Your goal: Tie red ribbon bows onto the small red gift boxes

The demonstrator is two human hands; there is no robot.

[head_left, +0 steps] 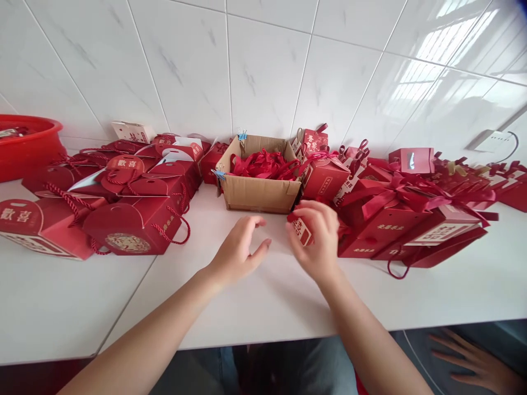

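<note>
The small package [303,233] is red and cream, the carton [261,196] brown.

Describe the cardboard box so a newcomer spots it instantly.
On the white table, look toward the tiled wall. Near it, between red gift boxes, sits an open cardboard box heaped with red ribbons. Unlike those boxes, it's plain brown, with blue clips on its left.

A red tub [33,153] stands far left; the tiled wall [267,71] carries, apparently, a power socket [489,141].
</note>
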